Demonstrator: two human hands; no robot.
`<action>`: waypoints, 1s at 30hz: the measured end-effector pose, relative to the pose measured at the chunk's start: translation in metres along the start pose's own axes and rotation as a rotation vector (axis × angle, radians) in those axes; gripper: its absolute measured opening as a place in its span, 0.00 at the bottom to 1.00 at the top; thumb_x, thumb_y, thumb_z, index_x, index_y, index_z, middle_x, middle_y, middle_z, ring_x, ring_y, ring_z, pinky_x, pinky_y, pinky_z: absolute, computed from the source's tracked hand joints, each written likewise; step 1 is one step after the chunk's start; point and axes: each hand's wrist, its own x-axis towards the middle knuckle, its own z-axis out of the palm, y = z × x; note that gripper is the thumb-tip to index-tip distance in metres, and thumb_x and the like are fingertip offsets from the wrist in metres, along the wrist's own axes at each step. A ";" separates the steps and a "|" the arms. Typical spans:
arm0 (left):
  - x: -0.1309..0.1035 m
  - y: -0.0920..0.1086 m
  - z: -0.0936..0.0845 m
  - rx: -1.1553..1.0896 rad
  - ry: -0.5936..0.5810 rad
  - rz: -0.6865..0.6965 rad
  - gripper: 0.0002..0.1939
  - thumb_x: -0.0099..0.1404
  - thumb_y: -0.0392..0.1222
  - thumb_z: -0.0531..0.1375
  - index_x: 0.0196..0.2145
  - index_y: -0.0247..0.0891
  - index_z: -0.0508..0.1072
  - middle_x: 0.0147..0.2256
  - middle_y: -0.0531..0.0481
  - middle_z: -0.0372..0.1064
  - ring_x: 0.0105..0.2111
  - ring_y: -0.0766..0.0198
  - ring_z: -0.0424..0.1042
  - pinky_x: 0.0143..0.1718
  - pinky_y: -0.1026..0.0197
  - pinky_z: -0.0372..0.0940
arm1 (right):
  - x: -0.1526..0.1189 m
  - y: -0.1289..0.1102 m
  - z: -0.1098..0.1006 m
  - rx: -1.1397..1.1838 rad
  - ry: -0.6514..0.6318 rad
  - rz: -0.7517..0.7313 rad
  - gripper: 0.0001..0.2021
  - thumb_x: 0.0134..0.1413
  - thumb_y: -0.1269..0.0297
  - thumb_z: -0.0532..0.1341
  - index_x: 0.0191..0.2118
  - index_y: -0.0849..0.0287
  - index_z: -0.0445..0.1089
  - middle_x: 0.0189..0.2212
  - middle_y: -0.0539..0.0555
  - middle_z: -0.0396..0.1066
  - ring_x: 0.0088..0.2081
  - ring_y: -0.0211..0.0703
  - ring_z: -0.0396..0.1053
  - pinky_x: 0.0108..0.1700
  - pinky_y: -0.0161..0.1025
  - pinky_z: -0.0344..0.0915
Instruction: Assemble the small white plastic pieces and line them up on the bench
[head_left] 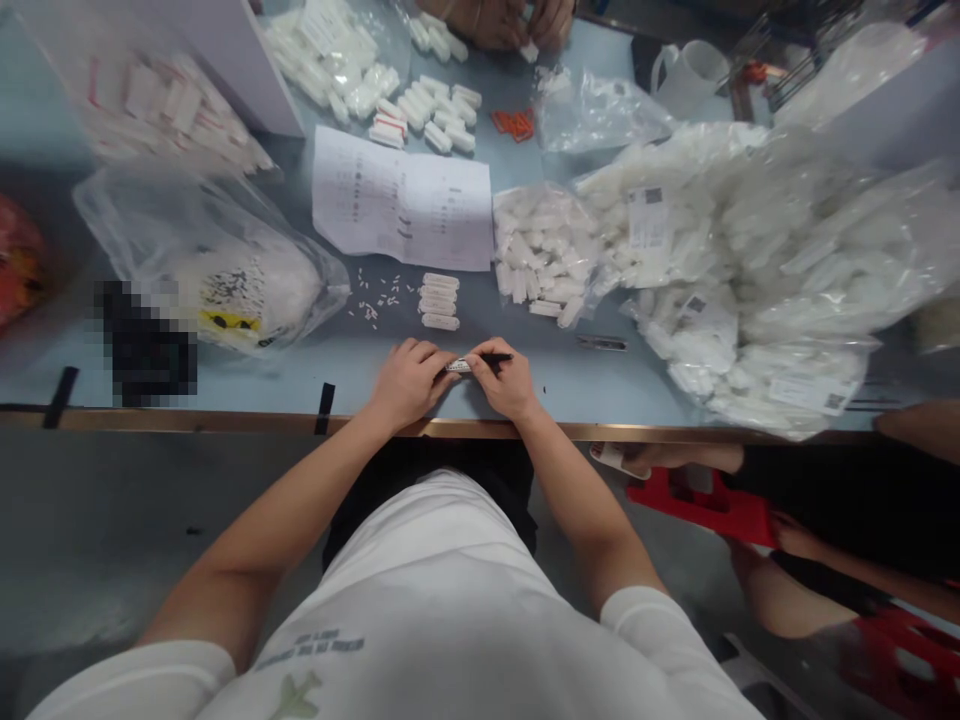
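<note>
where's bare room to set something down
The table looks bare between the small metal tool and the front edge, and between the left hand and the yellow-marked clear bag. It's crowded to the right, under bags of white parts, and beyond the printed sheet, with loose white pieces.

"Any legible words on the table (652, 390)?"

"None. A white paper sheet (405, 205) carries rows of print too small to read, while labels (649, 225) on clear bags (795, 270) at right show dark square codes beside unreadable lines."

"And the white shirt (465, 610)?"

"Blurred lettering (322, 645) near a green plane (296, 695), its wording unclear."
</note>
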 end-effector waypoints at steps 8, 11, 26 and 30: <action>0.000 -0.001 0.001 -0.007 -0.003 -0.005 0.18 0.71 0.53 0.54 0.45 0.40 0.77 0.41 0.42 0.73 0.41 0.53 0.65 0.43 0.51 0.60 | 0.001 0.001 0.001 -0.009 -0.032 -0.008 0.16 0.64 0.49 0.56 0.35 0.54 0.72 0.33 0.52 0.73 0.35 0.41 0.69 0.42 0.39 0.66; 0.000 -0.001 0.001 -0.001 -0.005 0.000 0.18 0.71 0.53 0.54 0.45 0.40 0.77 0.40 0.43 0.73 0.41 0.53 0.65 0.43 0.52 0.59 | 0.001 0.001 0.001 -0.011 -0.041 -0.021 0.15 0.65 0.50 0.56 0.35 0.54 0.71 0.33 0.52 0.73 0.35 0.41 0.70 0.42 0.39 0.65; 0.000 0.000 0.001 0.026 -0.005 0.012 0.16 0.72 0.51 0.53 0.42 0.39 0.76 0.40 0.42 0.73 0.40 0.53 0.65 0.41 0.51 0.60 | 0.005 0.002 0.008 -0.137 -0.065 -0.106 0.15 0.66 0.52 0.53 0.33 0.53 0.69 0.31 0.54 0.71 0.38 0.45 0.69 0.44 0.43 0.65; 0.000 0.000 0.001 0.032 0.001 0.011 0.16 0.71 0.51 0.55 0.43 0.39 0.77 0.40 0.43 0.73 0.41 0.52 0.66 0.41 0.51 0.59 | 0.004 0.000 0.005 -0.074 -0.044 -0.070 0.14 0.66 0.52 0.54 0.34 0.54 0.70 0.32 0.53 0.72 0.37 0.44 0.69 0.43 0.42 0.65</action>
